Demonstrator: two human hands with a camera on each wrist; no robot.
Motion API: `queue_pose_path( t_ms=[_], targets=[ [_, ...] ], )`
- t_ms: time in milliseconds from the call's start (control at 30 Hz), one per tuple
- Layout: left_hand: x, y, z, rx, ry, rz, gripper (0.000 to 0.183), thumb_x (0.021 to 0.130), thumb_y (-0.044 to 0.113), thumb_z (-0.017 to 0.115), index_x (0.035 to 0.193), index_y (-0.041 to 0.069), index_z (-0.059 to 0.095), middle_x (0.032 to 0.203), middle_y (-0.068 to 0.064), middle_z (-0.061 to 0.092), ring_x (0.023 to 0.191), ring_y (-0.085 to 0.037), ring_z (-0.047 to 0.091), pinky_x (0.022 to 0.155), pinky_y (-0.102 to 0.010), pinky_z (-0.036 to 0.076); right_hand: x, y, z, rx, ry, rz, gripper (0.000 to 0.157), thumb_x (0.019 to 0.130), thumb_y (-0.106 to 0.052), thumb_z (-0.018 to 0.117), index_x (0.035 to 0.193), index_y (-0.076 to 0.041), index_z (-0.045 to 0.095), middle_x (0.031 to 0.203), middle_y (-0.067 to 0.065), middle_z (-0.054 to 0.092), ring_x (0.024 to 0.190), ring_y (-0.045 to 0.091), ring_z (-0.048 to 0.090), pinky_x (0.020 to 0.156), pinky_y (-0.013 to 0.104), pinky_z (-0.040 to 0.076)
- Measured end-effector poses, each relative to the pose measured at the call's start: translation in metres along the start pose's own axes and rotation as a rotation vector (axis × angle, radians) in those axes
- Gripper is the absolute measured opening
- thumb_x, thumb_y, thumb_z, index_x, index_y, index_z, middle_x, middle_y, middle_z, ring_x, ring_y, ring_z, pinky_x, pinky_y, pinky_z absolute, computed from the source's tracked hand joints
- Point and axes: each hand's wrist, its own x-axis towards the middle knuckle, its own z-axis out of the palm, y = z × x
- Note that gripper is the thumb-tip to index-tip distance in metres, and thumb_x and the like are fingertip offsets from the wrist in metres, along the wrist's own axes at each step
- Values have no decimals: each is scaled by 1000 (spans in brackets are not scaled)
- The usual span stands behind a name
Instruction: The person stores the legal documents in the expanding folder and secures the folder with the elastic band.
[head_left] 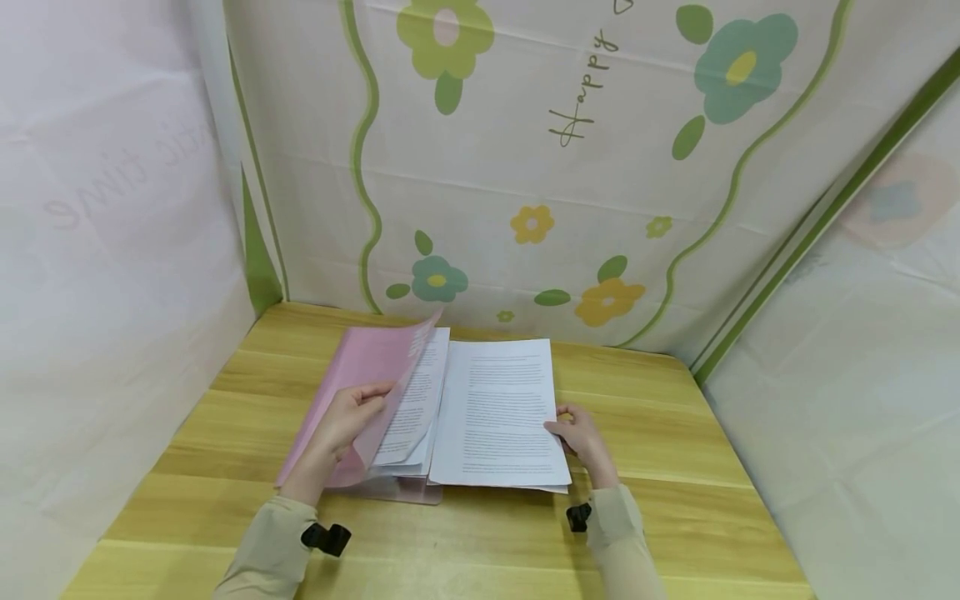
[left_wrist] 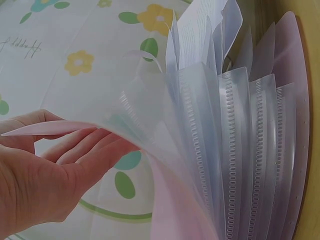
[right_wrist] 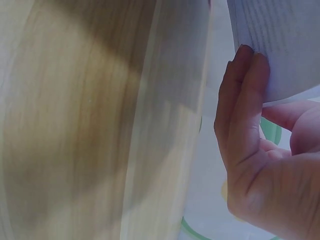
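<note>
The folder (head_left: 358, 367) in my left hand (head_left: 347, 419) has a smooth pink plastic cover, faintly translucent. Its sleeves (left_wrist: 235, 150) are clear, glossy plastic with punched edges. The sheet (head_left: 497, 412) under my right hand (head_left: 581, 439) is matt white printed paper. The table (head_left: 675, 467) is light wood-grain with a soft sheen.

A folder (head_left: 360, 392) lies open on the table (head_left: 675, 467), before the backdrop (head_left: 570, 183). Its cover (head_left: 352, 367) stands raised at the left, the left hand (head_left: 348, 417) under it. Sleeves (left_wrist: 240, 150) fan behind, apparently. Printed sheets (head_left: 495, 408) lie to the right, the right hand (head_left: 581, 437) at their right edge.
</note>
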Motion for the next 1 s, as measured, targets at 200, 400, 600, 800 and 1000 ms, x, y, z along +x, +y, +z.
queue_pose_path(
  t_ms=[200,400,600,800,1000],
  targets=[
    [1,2,0,-33,-13,-36,44,96,4,47,138,-9,52,149,-26,45,146,-37,34,120,-54,28,1,0,-2,9,7,12,27,94,-6,61,119,5,55,67,1,66,46,8,36,47,23,30],
    [1,5,0,-34,-17,-49,43,97,3,47,139,-9,51,150,-25,44,147,-37,33,120,-52,28,2,1,-2,-8,9,10,27,94,-7,61,118,3,56,69,1,66,47,9,39,48,23,32],
    [2,5,1,-27,-17,-40,43,97,4,47,138,-9,51,150,-26,45,147,-38,33,120,-53,27,3,3,-1,-28,15,-6,24,94,-7,62,115,4,57,68,1,64,48,10,35,47,24,30],
    [1,3,1,-33,-17,-42,43,97,3,46,138,-9,50,150,-26,44,147,-38,32,120,-52,27,3,7,1,-25,16,0,26,93,-6,63,117,4,57,62,-1,59,46,9,33,46,22,31],
    [3,0,0,-40,-10,-45,44,97,3,46,138,-9,50,150,-25,45,147,-36,33,121,-51,27,3,7,4,-9,10,4,27,94,-6,62,118,5,56,62,-1,60,45,8,34,45,21,31]
  ],
)
